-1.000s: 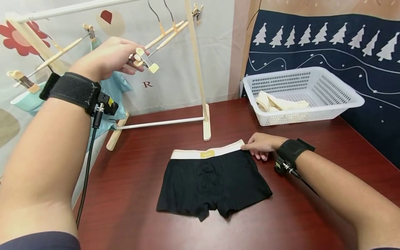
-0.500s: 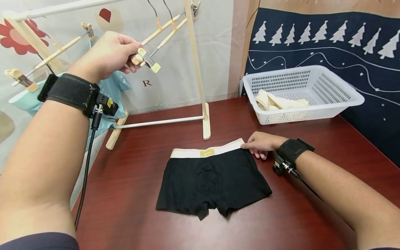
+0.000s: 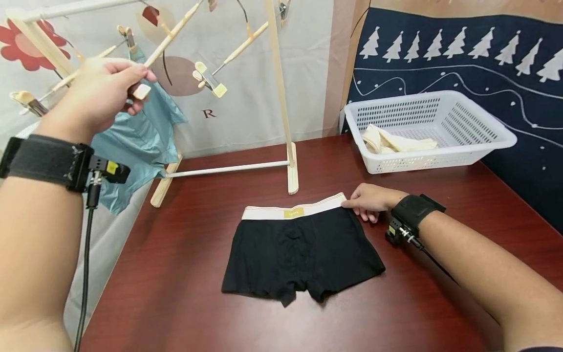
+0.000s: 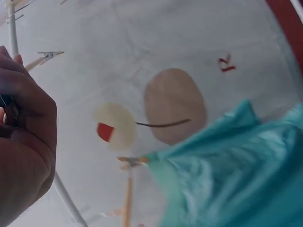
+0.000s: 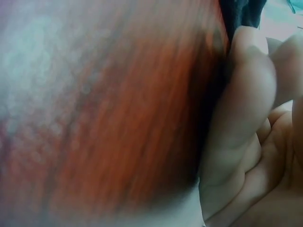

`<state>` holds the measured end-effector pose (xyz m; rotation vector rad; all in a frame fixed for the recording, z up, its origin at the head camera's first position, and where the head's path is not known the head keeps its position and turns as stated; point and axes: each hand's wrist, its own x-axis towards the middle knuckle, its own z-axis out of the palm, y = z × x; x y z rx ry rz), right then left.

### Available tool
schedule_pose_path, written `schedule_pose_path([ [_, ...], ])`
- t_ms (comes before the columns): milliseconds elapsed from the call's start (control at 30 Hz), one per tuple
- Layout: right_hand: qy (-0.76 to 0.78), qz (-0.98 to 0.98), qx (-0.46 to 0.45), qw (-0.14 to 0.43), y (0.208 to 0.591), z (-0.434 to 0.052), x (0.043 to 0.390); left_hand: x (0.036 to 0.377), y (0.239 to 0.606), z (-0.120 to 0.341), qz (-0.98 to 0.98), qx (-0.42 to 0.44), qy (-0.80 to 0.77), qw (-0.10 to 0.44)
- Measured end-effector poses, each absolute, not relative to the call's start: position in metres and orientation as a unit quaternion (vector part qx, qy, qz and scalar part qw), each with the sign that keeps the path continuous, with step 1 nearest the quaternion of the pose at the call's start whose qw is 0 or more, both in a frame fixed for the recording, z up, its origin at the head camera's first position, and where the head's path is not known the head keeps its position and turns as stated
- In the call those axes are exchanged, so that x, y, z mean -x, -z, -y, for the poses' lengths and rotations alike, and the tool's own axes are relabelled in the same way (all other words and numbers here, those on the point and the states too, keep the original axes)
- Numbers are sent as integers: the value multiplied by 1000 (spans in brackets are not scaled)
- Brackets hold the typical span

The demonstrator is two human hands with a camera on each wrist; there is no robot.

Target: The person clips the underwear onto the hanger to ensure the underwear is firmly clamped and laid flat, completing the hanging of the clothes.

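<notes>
My left hand (image 3: pixel 103 93) grips a wooden clip hanger (image 3: pixel 176 29) by one end, in front of the drying rack's left part. That hand shows at the left edge of the left wrist view. A pair of black boxer briefs (image 3: pixel 303 254) with a white waistband lies flat on the table, waistband toward the rack. My right hand (image 3: pixel 371 199) pinches the right corner of the waistband between thumb and finger. In the right wrist view its fingers (image 5: pixel 246 104) are close over the tabletop, with a bit of black fabric at the top.
A wood-and-white rack (image 3: pixel 281 93) stands at the back left. From it hang another clip hanger (image 3: pixel 246 46) and a light blue garment (image 3: pixel 136 137) clipped to a hanger. A white basket (image 3: pixel 466 151) with a cream cloth (image 3: pixel 396 142) stands at the back right of the table (image 3: pixel 184 274).
My left hand has drawn one clip hanger leftward and toward me, away from the hanger beside it, which stays on the rack. My right hand and the boxer briefs have stayed put.
</notes>
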<state>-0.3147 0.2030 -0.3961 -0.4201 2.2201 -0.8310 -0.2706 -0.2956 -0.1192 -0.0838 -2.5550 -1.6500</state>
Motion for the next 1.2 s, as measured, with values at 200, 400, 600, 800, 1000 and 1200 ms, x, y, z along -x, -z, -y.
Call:
schedule_pose_path([
  [200,305,-868,168,354,400,-196,319,253,163,331,850,10,524,40],
  [400,291,-868,173,363,394,-198,322,225,204,344,900,25,434,40],
  [600,284,-864,166,381,392,-197,322,206,249,350,912,64,406,4],
  [800,272,-855,195,396,392,-189,314,191,285,341,917,109,377,-76],
  [1000,254,-887,225,313,382,-187,304,196,306,306,893,166,386,-160],
  [1200,386,-875,227,185,362,-179,302,212,323,273,863,241,396,-204],
])
